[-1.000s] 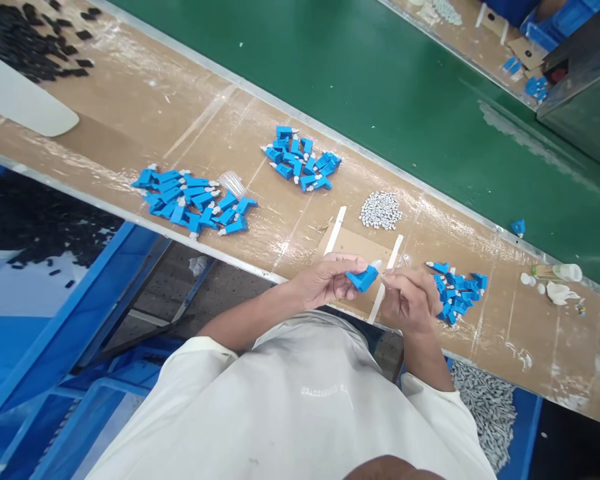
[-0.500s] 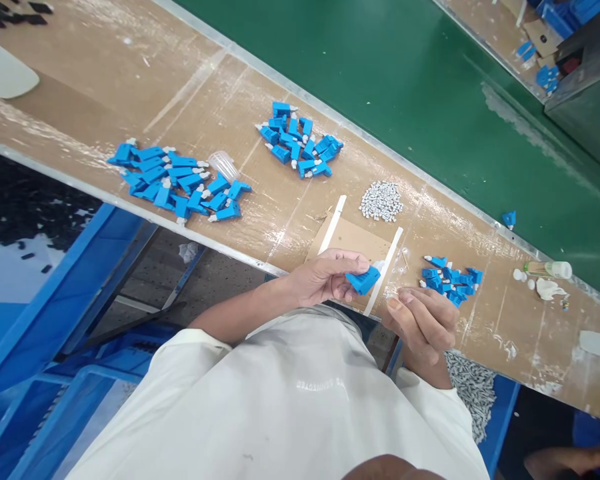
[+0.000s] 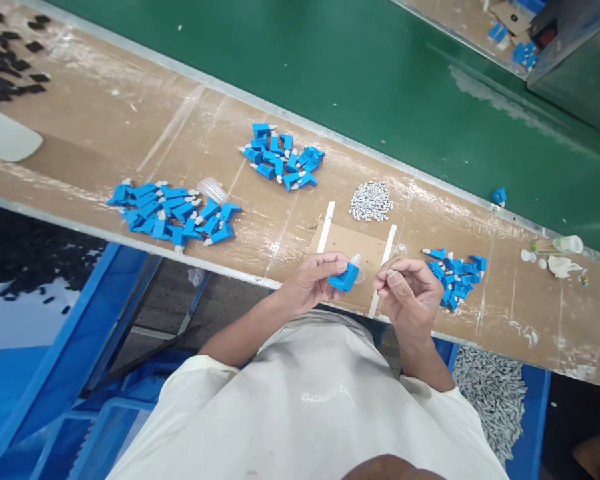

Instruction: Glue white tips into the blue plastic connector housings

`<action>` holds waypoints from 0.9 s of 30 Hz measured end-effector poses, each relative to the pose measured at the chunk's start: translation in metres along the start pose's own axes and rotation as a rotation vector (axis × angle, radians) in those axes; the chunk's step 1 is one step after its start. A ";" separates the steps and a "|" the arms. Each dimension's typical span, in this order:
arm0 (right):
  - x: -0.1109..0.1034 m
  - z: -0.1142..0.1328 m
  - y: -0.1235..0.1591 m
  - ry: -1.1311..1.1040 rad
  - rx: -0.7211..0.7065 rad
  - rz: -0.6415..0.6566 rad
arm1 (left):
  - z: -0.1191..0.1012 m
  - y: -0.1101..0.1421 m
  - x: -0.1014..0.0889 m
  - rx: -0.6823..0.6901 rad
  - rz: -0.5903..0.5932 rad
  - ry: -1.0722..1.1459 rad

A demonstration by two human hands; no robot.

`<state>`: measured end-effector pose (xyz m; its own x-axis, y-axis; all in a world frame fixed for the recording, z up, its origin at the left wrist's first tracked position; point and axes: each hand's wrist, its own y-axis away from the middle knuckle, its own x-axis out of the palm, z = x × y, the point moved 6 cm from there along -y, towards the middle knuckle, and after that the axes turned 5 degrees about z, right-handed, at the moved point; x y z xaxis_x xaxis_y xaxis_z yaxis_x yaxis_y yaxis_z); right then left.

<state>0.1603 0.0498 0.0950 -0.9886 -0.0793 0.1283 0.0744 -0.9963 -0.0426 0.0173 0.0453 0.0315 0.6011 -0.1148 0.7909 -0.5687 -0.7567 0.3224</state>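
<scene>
Near bench [image 3: 155, 107]: three blue-part piles [image 3: 275, 145], two white strips [image 3: 326, 227].

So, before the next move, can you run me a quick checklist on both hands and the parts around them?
1. Left hand has hold of the blue piece: ok.
2. Right hand apart from that piece: ok, there's a gap.
3. Small part secure in the right fingertips: cannot tell, too small.
4. Pile of grey parts on the table, beyond the cardboard: ok.
5. Green surface free of pieces: not ok, a stray blue one sits near its edge.
</scene>
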 end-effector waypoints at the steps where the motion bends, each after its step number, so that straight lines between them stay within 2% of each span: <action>1: -0.002 -0.003 0.000 -0.035 0.032 -0.015 | 0.001 0.000 -0.001 0.000 -0.011 -0.005; 8: -0.011 -0.013 0.003 -0.111 0.097 -0.061 | 0.005 -0.002 -0.002 -0.010 -0.052 -0.025; 14: -0.018 -0.025 0.003 -0.121 0.218 -0.126 | 0.007 -0.003 -0.004 -0.021 -0.077 -0.012; 22: -0.014 -0.035 -0.002 -0.212 0.210 -0.155 | 0.005 -0.003 -0.002 -0.021 -0.092 0.026; 27: -0.016 -0.040 -0.001 -0.177 0.259 -0.165 | 0.005 -0.004 -0.002 -0.001 -0.074 0.015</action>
<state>0.1709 0.0530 0.0530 -0.9537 0.1019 0.2830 -0.0314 -0.9695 0.2430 0.0211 0.0456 0.0262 0.6333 -0.0491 0.7724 -0.5236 -0.7621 0.3808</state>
